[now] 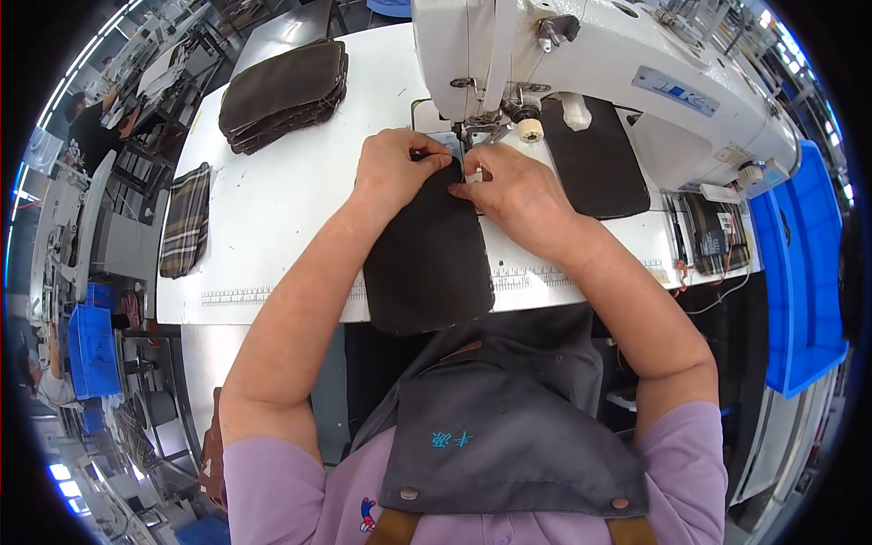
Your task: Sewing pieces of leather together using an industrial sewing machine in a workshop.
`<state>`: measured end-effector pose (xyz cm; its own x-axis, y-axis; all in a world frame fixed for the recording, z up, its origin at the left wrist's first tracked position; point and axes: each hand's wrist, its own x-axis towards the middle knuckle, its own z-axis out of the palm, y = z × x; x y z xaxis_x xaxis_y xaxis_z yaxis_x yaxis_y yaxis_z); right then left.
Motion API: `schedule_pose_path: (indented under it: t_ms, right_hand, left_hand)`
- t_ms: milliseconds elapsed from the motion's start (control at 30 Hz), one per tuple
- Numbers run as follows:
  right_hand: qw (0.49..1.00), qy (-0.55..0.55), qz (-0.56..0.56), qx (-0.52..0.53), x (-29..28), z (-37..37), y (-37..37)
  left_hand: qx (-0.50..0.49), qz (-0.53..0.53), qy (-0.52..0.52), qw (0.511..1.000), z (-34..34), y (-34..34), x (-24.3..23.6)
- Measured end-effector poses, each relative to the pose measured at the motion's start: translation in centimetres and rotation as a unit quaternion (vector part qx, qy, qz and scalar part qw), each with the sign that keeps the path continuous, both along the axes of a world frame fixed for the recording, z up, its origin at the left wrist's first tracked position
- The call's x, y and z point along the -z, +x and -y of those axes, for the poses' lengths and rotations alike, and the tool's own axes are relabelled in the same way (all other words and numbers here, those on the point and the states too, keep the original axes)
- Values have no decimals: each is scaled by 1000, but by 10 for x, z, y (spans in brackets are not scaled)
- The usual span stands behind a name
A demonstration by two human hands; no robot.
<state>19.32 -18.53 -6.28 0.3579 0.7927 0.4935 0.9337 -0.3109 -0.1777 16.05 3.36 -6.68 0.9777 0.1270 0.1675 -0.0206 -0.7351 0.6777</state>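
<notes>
A dark brown fabric panel (pixel 427 259) with rounded corners lies under the needle area of a white sewing machine (pixel 436 54), its near end hanging over the table's front edge. My left hand (pixel 400 168) is closed, pinching the panel's far end just left of the presser foot (pixel 461 132). On the other side, my right hand (pixel 516 189) has its thumb and forefinger closed at the panel's right edge, close to the foot. The fingertips of both hands nearly meet, and they partly hide the far edge.
A stack of dark panels (pixel 283 91) sits at the far left, with a plaid piece (pixel 185 221) nearer. Another dark panel (pixel 598 168) lies under the machine arm. At right are a folded plaid bundle (pixel 716 234) and a blue bin (pixel 799 272). A ruler strip (pixel 238 296) runs along the front.
</notes>
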Motion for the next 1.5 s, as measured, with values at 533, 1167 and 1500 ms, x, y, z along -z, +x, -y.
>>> schedule_pose_path:
  t_ms: [533, 1167, 1500]
  right_hand:
    - [996, 17, 54, 74, 15, 2, 9]
    - [996, 7, 6, 91, 12, -3, -1]
    - [994, 68, -69, 56, 0, 41, -50]
  left_hand:
    - [30, 124, -28, 991, 7, 33, 15]
    - [60, 231, 142, 961, -9, 23, 10]
    - [258, 122, 124, 950, 26, -114, -15]
